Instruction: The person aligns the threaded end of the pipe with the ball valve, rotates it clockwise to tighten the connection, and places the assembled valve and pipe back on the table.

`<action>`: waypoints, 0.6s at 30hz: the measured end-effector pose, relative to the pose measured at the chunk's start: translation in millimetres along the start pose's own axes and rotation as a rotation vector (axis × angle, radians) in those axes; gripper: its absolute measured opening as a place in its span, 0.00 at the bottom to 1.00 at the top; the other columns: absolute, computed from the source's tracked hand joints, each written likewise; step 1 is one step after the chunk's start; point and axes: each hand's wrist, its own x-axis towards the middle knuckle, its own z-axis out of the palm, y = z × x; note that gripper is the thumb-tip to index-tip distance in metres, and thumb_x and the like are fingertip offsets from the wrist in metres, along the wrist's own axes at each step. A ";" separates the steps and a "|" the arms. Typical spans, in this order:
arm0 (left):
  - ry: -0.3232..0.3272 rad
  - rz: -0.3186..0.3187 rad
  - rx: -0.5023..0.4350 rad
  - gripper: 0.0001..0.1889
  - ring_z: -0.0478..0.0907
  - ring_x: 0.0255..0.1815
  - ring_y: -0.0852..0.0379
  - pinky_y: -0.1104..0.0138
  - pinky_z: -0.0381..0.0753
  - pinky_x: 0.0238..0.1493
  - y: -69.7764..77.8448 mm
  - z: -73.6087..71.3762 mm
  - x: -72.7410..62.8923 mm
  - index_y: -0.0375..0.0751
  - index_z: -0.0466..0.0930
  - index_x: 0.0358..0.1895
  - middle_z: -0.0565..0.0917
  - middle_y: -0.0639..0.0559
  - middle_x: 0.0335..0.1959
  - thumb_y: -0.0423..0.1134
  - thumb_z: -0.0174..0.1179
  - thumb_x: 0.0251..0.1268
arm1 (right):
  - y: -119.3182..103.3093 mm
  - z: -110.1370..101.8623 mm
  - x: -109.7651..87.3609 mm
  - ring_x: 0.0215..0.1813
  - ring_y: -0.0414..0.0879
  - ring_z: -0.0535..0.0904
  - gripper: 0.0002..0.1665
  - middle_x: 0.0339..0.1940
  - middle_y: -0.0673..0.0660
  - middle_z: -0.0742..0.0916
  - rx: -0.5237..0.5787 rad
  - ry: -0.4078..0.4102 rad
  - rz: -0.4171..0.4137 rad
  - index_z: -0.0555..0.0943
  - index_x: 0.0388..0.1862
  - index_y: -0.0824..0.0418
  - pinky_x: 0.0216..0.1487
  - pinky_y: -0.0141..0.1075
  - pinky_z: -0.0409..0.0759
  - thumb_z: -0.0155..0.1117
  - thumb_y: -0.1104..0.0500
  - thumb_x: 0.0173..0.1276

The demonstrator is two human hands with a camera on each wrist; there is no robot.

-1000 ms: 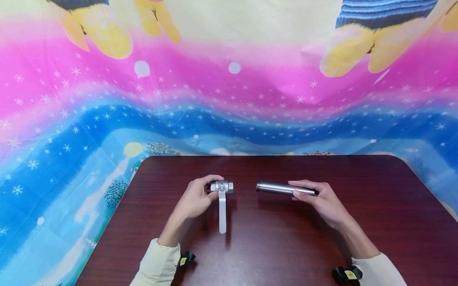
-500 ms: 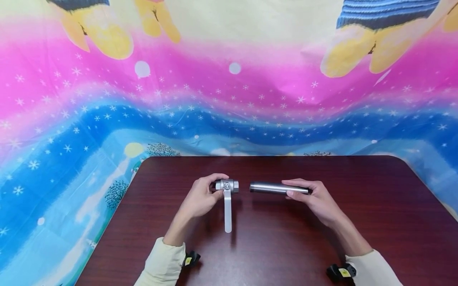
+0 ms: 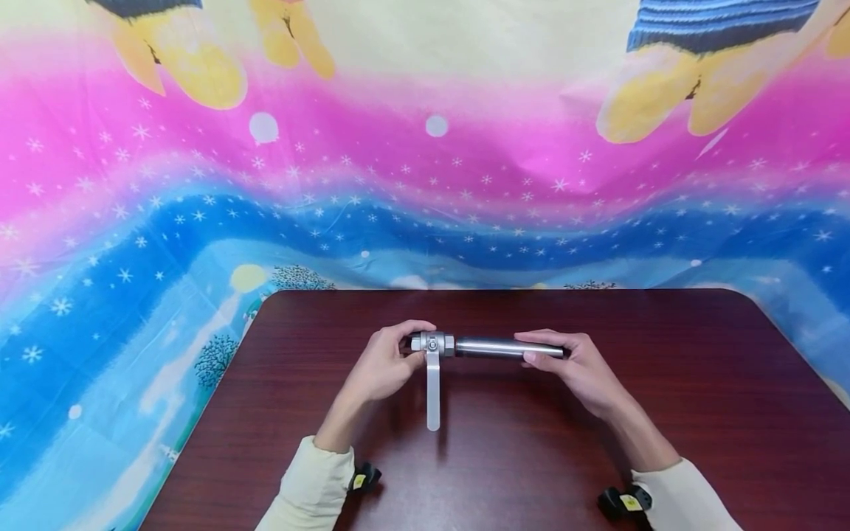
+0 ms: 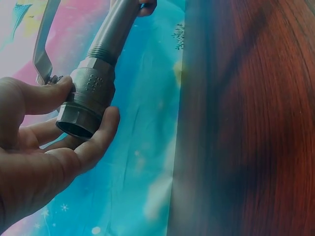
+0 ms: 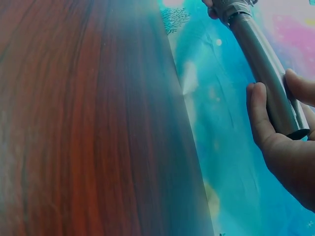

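Note:
My left hand [image 3: 381,365] grips a metal ball valve [image 3: 433,343] by its body, thumb on the near side and fingers behind. The valve's flat lever handle [image 3: 433,394] points toward me. My right hand [image 3: 584,369] holds a steel pipe [image 3: 491,348] near its right end, between thumb and fingers. The pipe's threaded end [image 4: 98,51] meets the valve's hex opening, in line with it, and some thread still shows outside in the left wrist view. The valve's other opening [image 4: 76,129] faces the left palm. Both parts are held above the table.
A dark red wood-grain table [image 3: 505,450] lies beneath the hands. Behind it hangs a colourful printed cloth [image 3: 425,184] that reaches the table's back edge. A small black device with a yellow label [image 3: 364,479] is worn at the left wrist, and another black device [image 3: 624,503] at the right.
Both hands have come together: the left moved right with the valve, the right moved left with the pipe. The gap between them has closed, and the pipe's end now meets the valve.

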 end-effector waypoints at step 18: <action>-0.003 0.025 0.000 0.21 0.81 0.36 0.55 0.69 0.78 0.39 2.5 0.9 1.5 0.41 0.85 0.63 0.88 0.44 0.47 0.25 0.65 0.68 | -3.5 -0.6 4.4 0.49 0.44 0.93 0.24 0.57 0.43 0.89 -0.013 -0.015 -0.004 0.83 0.68 0.69 0.51 0.32 0.88 0.69 0.61 0.77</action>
